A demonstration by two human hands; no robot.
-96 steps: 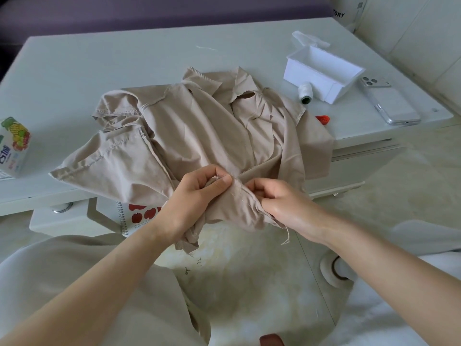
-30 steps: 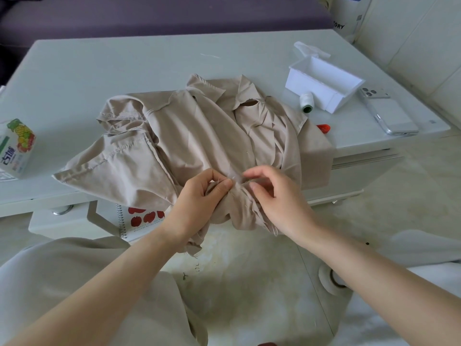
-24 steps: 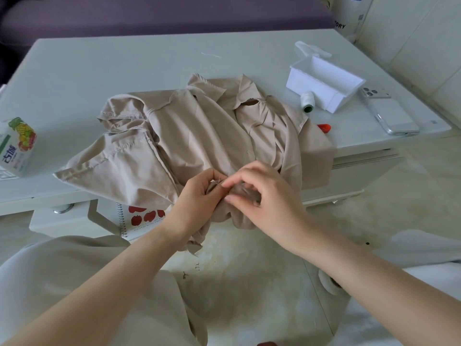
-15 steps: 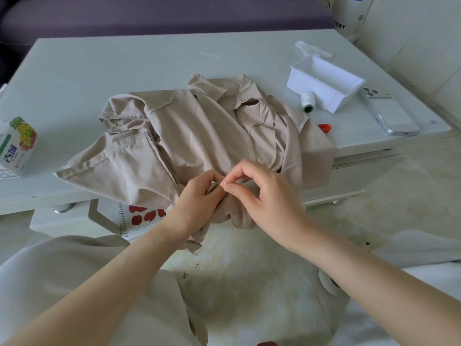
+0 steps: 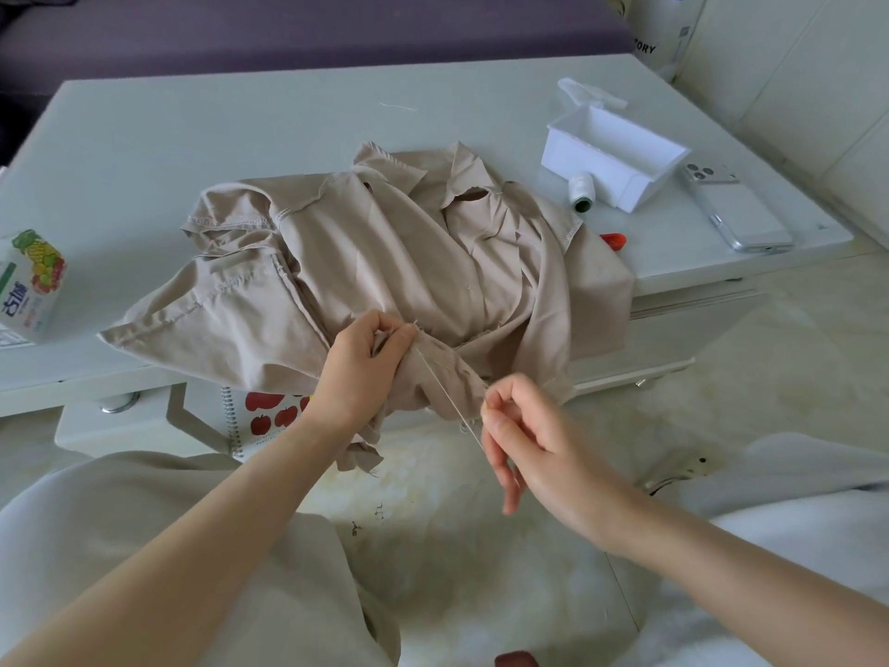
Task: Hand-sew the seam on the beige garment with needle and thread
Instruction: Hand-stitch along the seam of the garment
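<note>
White table (image 5: 240, 132) carries the beige garment (image 5: 385, 252), one edge hanging off the front. Left hand (image 5: 358, 373) grips that hanging fold, fingers curled round it; right hand (image 5: 524, 440) pinches thumb to forefinger on the thread (image 5: 445, 392), taut between the two hands.

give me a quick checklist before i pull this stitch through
1. Left hand grips the beige garment at the seam: ok.
2. Right hand pinches the thread: ok.
3. Thread runs straight from fabric to fingers, no tangle visible: ok.
4. Needle in the pinch: cannot tell, too small.
5. Rest of the garment lies on the table: ok.
</note>
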